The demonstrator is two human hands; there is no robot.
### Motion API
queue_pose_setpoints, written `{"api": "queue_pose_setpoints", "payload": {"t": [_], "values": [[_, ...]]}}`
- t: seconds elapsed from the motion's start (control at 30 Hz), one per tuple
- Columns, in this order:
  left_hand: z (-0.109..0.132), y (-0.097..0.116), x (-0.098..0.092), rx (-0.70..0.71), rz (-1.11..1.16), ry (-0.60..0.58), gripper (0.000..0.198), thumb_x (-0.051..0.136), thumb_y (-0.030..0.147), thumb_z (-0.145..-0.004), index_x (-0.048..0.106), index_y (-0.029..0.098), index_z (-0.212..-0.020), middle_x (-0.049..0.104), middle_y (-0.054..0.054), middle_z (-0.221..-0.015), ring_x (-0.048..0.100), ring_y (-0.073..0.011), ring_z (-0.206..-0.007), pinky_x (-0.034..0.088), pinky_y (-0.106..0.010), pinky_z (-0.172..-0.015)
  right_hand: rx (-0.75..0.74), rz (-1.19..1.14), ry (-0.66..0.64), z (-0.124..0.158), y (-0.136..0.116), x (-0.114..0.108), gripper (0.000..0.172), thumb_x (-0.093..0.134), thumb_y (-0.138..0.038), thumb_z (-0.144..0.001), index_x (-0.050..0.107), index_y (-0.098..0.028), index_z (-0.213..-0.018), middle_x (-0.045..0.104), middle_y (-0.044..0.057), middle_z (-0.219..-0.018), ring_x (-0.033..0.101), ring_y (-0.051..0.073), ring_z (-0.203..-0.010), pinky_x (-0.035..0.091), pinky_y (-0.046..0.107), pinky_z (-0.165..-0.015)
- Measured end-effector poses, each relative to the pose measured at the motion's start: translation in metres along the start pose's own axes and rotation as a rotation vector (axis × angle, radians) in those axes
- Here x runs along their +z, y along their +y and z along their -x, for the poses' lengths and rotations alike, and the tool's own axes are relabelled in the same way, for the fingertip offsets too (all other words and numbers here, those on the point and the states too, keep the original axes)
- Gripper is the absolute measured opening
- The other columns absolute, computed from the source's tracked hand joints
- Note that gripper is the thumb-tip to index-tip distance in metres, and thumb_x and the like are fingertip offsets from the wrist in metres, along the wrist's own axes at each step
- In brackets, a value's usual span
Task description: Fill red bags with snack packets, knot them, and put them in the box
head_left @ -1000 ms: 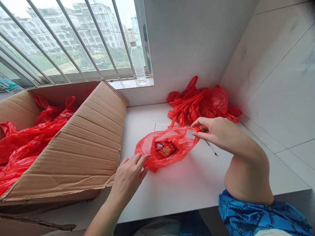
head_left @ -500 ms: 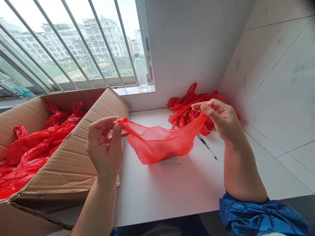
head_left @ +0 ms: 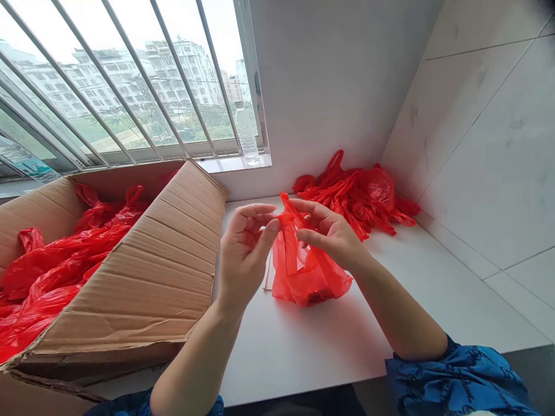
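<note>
A thin red plastic bag (head_left: 299, 280) hangs upright just above the table, with a dark shape showing through its bottom. My left hand (head_left: 247, 248) pinches the bag's gathered handles between thumb and fingers. Close on the other side of the handles is my right hand (head_left: 332, 234), its thumb and fingers apart, the fingertips at or just behind the red plastic. Whether those fingertips touch it is hard to see. Behind the bag, part of a pale flat card or paper (head_left: 269, 276) shows at its left side.
A cardboard box (head_left: 160, 260) at the left holds many red bags (head_left: 65, 260). More red bags (head_left: 368, 190) are heaped on the white table (head_left: 277, 358) against the wall. A clear bottle (head_left: 247, 136) stands on the sill of the barred window.
My hands have come together from wide apart, bringing the stretched bag's two handles together. The bag now hangs down. My right hand's pinch has opened; the pen is now out of sight.
</note>
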State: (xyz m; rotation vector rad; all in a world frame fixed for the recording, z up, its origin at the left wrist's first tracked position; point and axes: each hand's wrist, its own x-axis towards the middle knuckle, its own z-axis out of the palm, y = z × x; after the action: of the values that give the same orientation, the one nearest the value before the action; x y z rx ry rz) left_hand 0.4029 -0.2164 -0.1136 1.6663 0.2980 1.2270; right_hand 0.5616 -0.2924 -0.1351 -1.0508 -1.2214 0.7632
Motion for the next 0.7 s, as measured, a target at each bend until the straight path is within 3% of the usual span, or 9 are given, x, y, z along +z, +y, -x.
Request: {"api": "queue_pose_setpoints", "payload": {"t": [0.1,0.17,0.23,0.3,0.4,0.47,0.57,0.63,0.7], "values": [[0.004,-0.001,0.003,-0.019,-0.038,-0.106,0.019,0.067,0.026,-0.089,0.063,0.021,-0.107,0.066,-0.004,-0.092,0.067,-0.0157,-0.089,0.056,-0.027,-0.079,-0.064,0.136,-0.033,0.003,0.001,0.007,0.043,0.072,-0.043,-0.083,0.065,-0.027,-0.122,0.066,0.004,-0.102,0.059,0.016,-0.088,0.051,0.031,-0.076],[0.009,-0.009,0.004,0.031,-0.078,-0.041,0.018,0.066,0.026,-0.090,0.063,0.021,-0.107,0.065,-0.005,-0.102,0.065,-0.0178,-0.100,0.055,-0.030,-0.087,-0.084,0.141,-0.016,0.002,0.004,0.008,0.027,0.065,-0.045,-0.089,0.073,-0.024,-0.103,0.063,0.002,-0.088,0.054,0.013,-0.075,0.047,0.028,-0.067],[0.015,-0.020,0.005,0.064,-0.088,0.085,0.024,0.067,0.027,-0.089,0.060,0.023,-0.112,0.061,-0.006,-0.115,0.060,-0.0183,-0.114,0.050,-0.032,-0.099,-0.036,0.095,-0.004,0.000,0.007,0.006,0.030,0.059,-0.047,-0.092,0.074,-0.022,-0.099,0.058,0.000,-0.076,0.046,0.010,-0.062,0.042,0.026,-0.058],[0.021,-0.032,0.008,-0.042,-0.039,0.084,0.046,0.070,0.028,-0.086,0.050,0.028,-0.127,0.057,-0.006,-0.127,0.054,-0.0188,-0.124,0.045,-0.034,-0.106,0.017,0.023,0.002,-0.002,0.008,0.003,0.031,0.059,-0.048,-0.092,0.073,-0.024,-0.106,0.055,-0.002,-0.071,0.043,0.009,-0.058,0.041,0.025,-0.056],[0.028,-0.044,0.013,-0.345,0.097,-0.140,0.076,0.074,0.032,-0.082,0.031,0.031,-0.145,0.060,-0.009,-0.125,0.060,-0.0224,-0.117,0.049,-0.036,-0.098,0.063,-0.099,-0.018,-0.004,0.008,0.000,0.033,0.062,-0.049,-0.089,0.072,-0.025,-0.110,0.059,-0.001,-0.075,0.052,0.011,-0.065,0.045,0.025,-0.061],[0.028,-0.048,0.013,-0.457,0.161,-0.241,0.071,0.072,0.035,-0.084,0.035,0.027,-0.144,0.066,-0.008,-0.111,0.066,-0.0231,-0.103,0.052,-0.034,-0.087,0.092,-0.148,-0.014,-0.006,0.009,-0.002,0.034,0.062,-0.050,-0.089,0.071,-0.025,-0.108,0.062,0.000,-0.081,0.054,0.012,-0.067,0.045,0.025,-0.060],[0.024,-0.052,0.006,-0.546,0.252,-0.261,0.050,0.065,0.036,-0.088,0.050,0.022,-0.134,0.069,-0.005,-0.093,0.067,-0.0201,-0.090,0.051,-0.030,-0.079,0.116,-0.152,-0.012,-0.008,0.011,-0.010,0.034,0.059,-0.054,-0.090,0.070,-0.022,-0.099,0.059,-0.001,-0.077,0.043,0.009,-0.057,0.036,0.022,-0.050],[0.020,-0.052,0.000,-0.616,0.364,-0.222,0.044,0.064,0.031,-0.087,0.056,0.022,-0.129,0.068,-0.003,-0.086,0.066,-0.0174,-0.084,0.050,-0.028,-0.076,0.109,-0.103,-0.105,-0.009,0.010,-0.018,0.037,0.055,-0.054,-0.093,0.068,-0.020,-0.089,0.057,-0.001,-0.073,0.037,0.008,-0.053,0.030,0.021,-0.046],[0.018,-0.052,-0.006,-0.675,0.459,-0.165,0.043,0.064,0.026,-0.084,0.060,0.022,-0.126,0.067,-0.002,-0.081,0.064,-0.0146,-0.077,0.049,-0.026,-0.072,0.071,0.021,-0.269,-0.008,0.007,-0.024,0.038,0.051,-0.051,-0.096,0.068,-0.018,-0.084,0.060,0.002,-0.082,0.042,0.008,-0.057,0.035,0.022,-0.049]]}}
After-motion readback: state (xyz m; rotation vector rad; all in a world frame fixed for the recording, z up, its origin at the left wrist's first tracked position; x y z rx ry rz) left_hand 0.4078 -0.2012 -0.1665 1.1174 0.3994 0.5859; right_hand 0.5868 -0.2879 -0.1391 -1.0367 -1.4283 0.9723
